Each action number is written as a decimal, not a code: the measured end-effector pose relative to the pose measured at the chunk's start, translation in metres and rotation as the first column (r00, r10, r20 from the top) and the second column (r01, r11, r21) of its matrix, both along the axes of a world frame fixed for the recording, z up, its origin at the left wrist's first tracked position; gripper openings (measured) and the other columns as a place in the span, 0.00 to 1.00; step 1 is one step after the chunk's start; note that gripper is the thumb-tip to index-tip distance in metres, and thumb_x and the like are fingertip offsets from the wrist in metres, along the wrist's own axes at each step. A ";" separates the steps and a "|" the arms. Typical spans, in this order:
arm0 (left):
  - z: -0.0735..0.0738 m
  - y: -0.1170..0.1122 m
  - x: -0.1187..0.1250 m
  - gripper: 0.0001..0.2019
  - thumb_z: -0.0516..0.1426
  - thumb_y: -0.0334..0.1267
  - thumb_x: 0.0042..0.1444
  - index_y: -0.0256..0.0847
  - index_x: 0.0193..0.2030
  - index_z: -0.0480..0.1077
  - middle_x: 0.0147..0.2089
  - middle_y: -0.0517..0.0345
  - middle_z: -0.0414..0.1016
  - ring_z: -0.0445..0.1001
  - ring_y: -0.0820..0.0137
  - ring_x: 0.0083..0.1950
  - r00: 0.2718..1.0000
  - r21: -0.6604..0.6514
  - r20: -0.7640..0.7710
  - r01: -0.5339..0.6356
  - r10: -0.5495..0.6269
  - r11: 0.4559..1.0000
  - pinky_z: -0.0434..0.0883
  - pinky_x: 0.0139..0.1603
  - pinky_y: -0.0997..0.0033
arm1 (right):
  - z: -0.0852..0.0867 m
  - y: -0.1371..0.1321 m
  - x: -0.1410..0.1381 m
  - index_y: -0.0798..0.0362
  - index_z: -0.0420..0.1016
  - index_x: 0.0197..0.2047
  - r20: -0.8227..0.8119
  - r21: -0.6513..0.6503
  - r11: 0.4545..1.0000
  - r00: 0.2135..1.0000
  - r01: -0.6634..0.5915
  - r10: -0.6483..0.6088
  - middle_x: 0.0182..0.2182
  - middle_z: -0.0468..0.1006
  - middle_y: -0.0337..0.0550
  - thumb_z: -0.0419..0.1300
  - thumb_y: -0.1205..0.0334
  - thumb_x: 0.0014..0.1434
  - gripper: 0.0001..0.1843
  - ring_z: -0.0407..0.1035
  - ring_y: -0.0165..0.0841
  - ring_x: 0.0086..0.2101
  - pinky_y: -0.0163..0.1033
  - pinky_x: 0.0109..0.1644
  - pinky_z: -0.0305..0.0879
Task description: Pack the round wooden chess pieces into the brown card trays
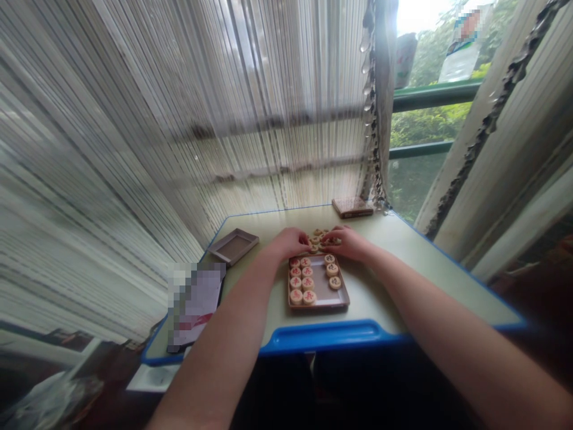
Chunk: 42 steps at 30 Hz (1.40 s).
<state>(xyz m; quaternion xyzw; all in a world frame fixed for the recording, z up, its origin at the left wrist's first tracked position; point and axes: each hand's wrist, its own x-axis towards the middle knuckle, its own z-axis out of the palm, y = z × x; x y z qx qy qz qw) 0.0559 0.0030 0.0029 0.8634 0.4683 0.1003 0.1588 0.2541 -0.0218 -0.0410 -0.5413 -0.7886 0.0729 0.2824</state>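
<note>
A shallow brown tray lies on the pale desk and holds several round wooden chess discs with red and dark characters. More discs lie in a loose heap just beyond the tray's far edge. My left hand rests curled at the left of that heap, fingers bent onto the pieces. My right hand is at the right of the heap, its fingers pinched together on a disc.
The desk has a blue rim with a handle at the front edge. An empty tray lid sits at the back left, a small box at the back, papers at the left edge. Curtains and a window surround the desk.
</note>
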 end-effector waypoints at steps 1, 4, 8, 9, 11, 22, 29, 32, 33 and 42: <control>-0.001 0.000 0.000 0.10 0.58 0.40 0.45 0.38 0.33 0.75 0.31 0.56 0.77 0.72 0.71 0.32 1.000 0.002 0.004 0.007 -0.007 1.000 0.65 0.32 0.76 | -0.001 0.000 0.000 0.48 0.78 0.39 0.009 0.002 1.000 1.000 -0.001 0.001 0.36 0.73 0.45 0.62 0.53 0.47 0.15 0.64 0.38 0.41 0.43 0.50 0.57; -0.004 0.002 0.001 0.11 0.58 0.40 0.45 0.39 0.35 0.75 0.33 0.57 0.77 0.72 0.72 0.33 0.999 0.002 0.013 0.032 -0.032 0.999 0.66 0.32 0.76 | -0.002 0.002 0.001 0.47 0.78 0.37 0.031 0.005 1.000 0.999 0.008 -0.008 0.36 0.73 0.45 0.62 0.51 0.47 0.14 0.64 0.39 0.41 0.44 0.51 0.56; -0.006 0.004 0.001 0.11 0.58 0.40 0.46 0.40 0.35 0.75 0.35 0.57 0.77 0.72 0.71 0.35 0.999 0.011 0.012 0.047 -0.047 0.999 0.66 0.34 0.76 | -0.002 0.002 0.001 0.48 0.79 0.36 0.028 -0.011 1.000 0.999 0.022 -0.022 0.36 0.72 0.45 0.63 0.51 0.46 0.15 0.63 0.39 0.42 0.44 0.51 0.56; -0.006 0.004 0.001 0.11 0.57 0.40 0.46 0.40 0.35 0.76 0.35 0.57 0.77 0.73 0.71 0.35 0.999 0.018 0.011 0.047 -0.047 0.999 0.67 0.34 0.76 | -0.001 0.002 0.000 0.48 0.79 0.36 0.026 -0.014 1.000 0.999 0.025 -0.024 0.36 0.72 0.45 0.63 0.51 0.46 0.15 0.63 0.39 0.42 0.44 0.51 0.56; -0.006 0.004 0.001 0.11 0.57 0.39 0.46 0.39 0.35 0.75 0.34 0.57 0.77 0.73 0.71 0.35 0.999 0.028 0.008 0.043 -0.043 0.999 0.67 0.34 0.76 | -0.001 0.001 0.000 0.48 0.79 0.36 0.016 -0.012 0.999 0.999 0.032 -0.032 0.36 0.72 0.45 0.63 0.51 0.46 0.15 0.63 0.39 0.42 0.43 0.50 0.57; -0.003 0.006 -0.002 0.11 0.56 0.36 0.48 0.41 0.39 0.75 0.42 0.55 0.75 0.72 0.67 0.43 0.995 0.127 -0.005 -0.094 0.095 0.987 0.67 0.45 0.74 | 0.006 -0.001 0.004 0.48 0.78 0.36 -0.022 -0.030 0.995 0.995 0.097 -0.098 0.36 0.71 0.45 0.63 0.51 0.46 0.15 0.61 0.40 0.42 0.43 0.49 0.57; -0.007 0.009 -0.003 0.15 0.53 0.32 0.50 0.41 0.44 0.73 0.44 0.54 0.75 0.72 0.68 0.44 0.992 0.123 -0.004 -0.127 0.128 0.984 0.67 0.46 0.74 | 0.003 0.000 0.000 0.47 0.79 0.37 0.044 -0.019 0.998 0.997 0.059 -0.058 0.36 0.71 0.45 0.63 0.51 0.45 0.15 0.62 0.39 0.42 0.42 0.49 0.57; -0.006 0.009 -0.003 0.15 0.53 0.33 0.50 0.40 0.44 0.73 0.43 0.54 0.76 0.72 0.68 0.43 0.991 0.112 -0.002 -0.136 0.137 0.984 0.67 0.44 0.74 | 0.010 -0.002 0.005 0.48 0.77 0.39 0.022 -0.042 0.997 0.998 0.068 -0.067 0.36 0.71 0.45 0.62 0.51 0.46 0.17 0.63 0.38 0.41 0.40 0.47 0.59; -0.006 0.008 -0.003 0.14 0.53 0.34 0.51 0.40 0.44 0.73 0.43 0.54 0.76 0.72 0.68 0.43 0.990 0.112 0.000 -0.137 0.138 0.984 0.67 0.44 0.74 | 0.014 -0.004 0.007 0.48 0.77 0.40 0.014 -0.049 0.995 0.996 0.084 -0.083 0.36 0.72 0.45 0.61 0.51 0.47 0.18 0.64 0.36 0.39 0.38 0.44 0.60; -0.007 0.005 0.003 0.15 0.50 0.40 0.54 0.40 0.43 0.73 0.45 0.52 0.74 0.71 0.66 0.45 0.996 0.177 -0.028 -0.080 0.086 0.981 0.66 0.48 0.72 | 0.025 -0.013 0.009 0.47 0.74 0.37 0.099 -0.260 0.950 0.984 0.170 -0.148 0.27 0.75 0.39 0.62 0.56 0.44 0.14 0.66 0.30 0.25 0.32 0.27 0.57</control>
